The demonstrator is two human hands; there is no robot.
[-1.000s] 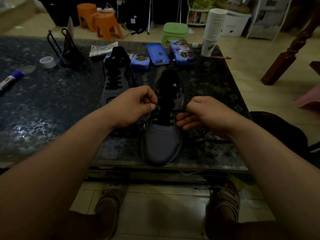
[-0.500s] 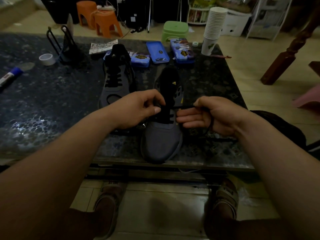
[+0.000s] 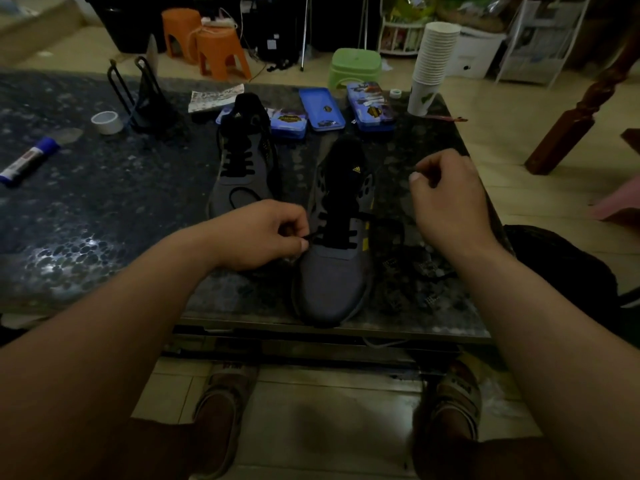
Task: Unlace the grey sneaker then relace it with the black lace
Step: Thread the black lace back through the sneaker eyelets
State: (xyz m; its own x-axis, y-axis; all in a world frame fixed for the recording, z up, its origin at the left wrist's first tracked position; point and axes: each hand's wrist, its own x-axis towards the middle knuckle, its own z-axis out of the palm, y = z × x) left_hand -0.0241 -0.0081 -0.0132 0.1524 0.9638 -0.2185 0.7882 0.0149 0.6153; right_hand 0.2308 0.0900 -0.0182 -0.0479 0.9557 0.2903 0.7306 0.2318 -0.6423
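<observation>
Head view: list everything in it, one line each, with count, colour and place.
table: one, dark speckled, across the foreground
near sneaker: one, grey, table's front edge, partly laced
far sneaker: one, grey, behind it leftward, laced
black lace: one, in the near sneaker's lower eyelets
cases: three, blue, behind the sneakers
paper cups: one stack, white, far right corner
tape roll: one, white, table's left part
glue stick: one, blue and white, left edge
wire stand: one, black, behind the tape roll
stools: two orange, one green, floor beyond table
slippers: two, brown, floor under table
left hand: pinches the lace at the near sneaker's left side
right hand: right of it, seems to pinch the lace end
</observation>
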